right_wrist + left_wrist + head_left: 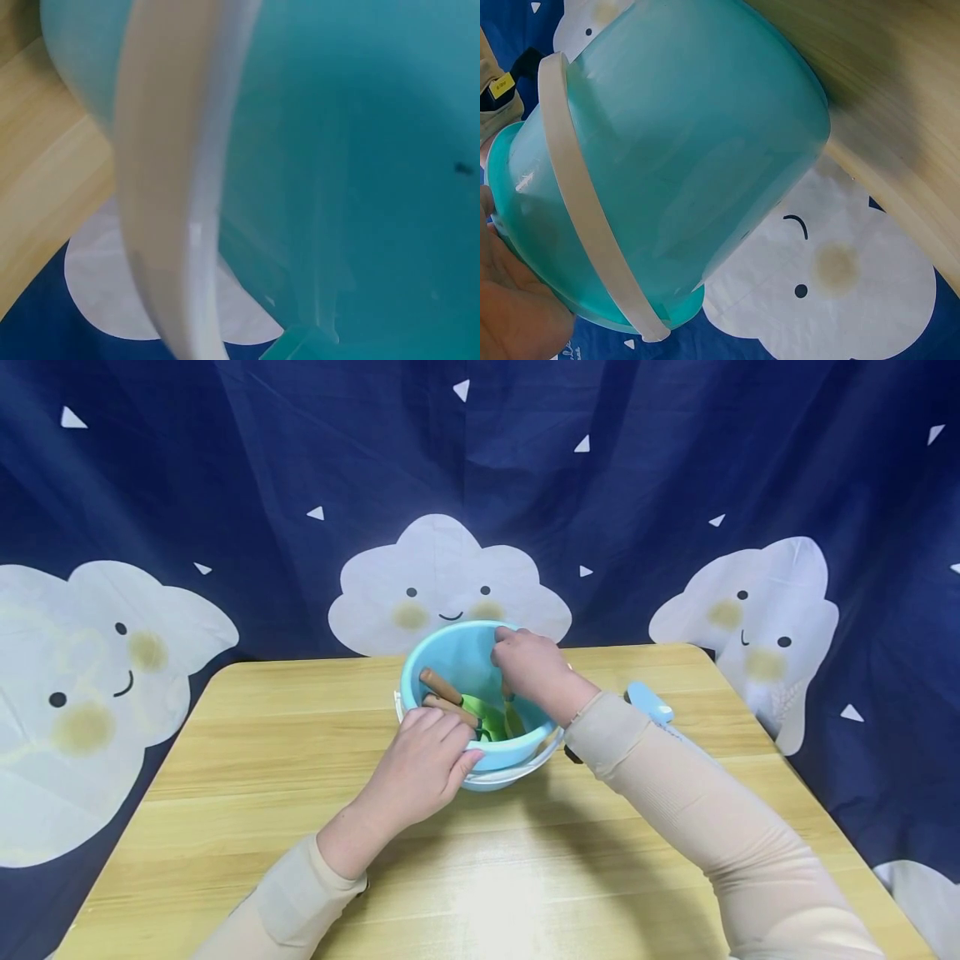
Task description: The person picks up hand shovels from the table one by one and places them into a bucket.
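Observation:
A light blue bucket (498,758) with a white handle (585,195) stands toward the far side of the table. My left hand (423,760) grips its near left rim, fingers over the edge and thumb outside. Reaching over the right rim, my right hand (531,667) holds a small garden tool (509,692) by its wooden handle, the greenish head pointing down inside. Two more wooden handles (441,685) lean against the bucket's left inner wall, beside a bright green piece (487,714). The right wrist view shows only the bucket's side and its handle, no fingers.
To the bucket's right lies a light blue object (649,702), partly hidden by the right sleeve. A small black piece (573,756) shows next to the right cuff. The wooden table (262,760) ends at a dark blue curtain (277,435) with cloud prints.

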Tool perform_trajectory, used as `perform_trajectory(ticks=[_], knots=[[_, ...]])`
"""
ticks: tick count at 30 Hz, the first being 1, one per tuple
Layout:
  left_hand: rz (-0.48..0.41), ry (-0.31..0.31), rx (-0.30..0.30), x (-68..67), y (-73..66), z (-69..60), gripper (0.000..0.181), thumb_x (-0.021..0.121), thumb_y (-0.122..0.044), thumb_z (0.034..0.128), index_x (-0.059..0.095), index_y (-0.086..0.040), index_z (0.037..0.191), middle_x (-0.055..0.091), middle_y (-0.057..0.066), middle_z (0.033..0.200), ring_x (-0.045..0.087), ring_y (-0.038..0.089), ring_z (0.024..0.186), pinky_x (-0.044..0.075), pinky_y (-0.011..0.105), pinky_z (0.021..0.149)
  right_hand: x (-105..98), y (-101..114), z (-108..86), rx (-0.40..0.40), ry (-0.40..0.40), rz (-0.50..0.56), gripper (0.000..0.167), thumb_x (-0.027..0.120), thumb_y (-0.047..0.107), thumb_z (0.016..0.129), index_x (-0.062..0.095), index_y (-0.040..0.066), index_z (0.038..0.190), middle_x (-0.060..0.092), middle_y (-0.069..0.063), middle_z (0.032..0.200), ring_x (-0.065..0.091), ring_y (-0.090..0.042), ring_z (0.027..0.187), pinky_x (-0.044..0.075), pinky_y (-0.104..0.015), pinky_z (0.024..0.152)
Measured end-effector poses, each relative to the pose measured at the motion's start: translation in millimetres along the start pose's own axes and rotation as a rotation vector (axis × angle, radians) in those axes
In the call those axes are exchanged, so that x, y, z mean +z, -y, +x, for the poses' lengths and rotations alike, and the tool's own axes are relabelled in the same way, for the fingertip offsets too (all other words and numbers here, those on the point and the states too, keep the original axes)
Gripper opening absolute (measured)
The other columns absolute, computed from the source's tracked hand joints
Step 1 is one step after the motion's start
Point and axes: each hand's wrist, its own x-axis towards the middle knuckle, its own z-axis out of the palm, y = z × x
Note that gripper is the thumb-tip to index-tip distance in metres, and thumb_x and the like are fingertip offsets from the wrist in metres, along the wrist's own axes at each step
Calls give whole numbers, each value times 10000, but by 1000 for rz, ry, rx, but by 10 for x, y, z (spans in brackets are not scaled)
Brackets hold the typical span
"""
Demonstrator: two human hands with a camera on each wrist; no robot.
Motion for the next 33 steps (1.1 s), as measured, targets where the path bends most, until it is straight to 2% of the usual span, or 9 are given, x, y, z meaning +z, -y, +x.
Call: perform_trajectory(ticks=[23,33], knots=[[23,9,-2,13,-4,-5,540,222,-442,1090,630,-91,1044,649,62,1127,569,246,1057,386,423,917,49,-16,-6,-13,-36,3,280,859,139,782,777,138,1049,514,-86,1148,533,-254,897,547,-393,725],[16,-14,6,17,-4,-7,541,228,-439,1091,630,-81,1040,656,68,1117,574,253,1033,388,425,903,38,-30,-30,-16,-51,-8,316,860,156,780,772,156,1084,519,-86,1146,537,-258,903,549,-394,722]])
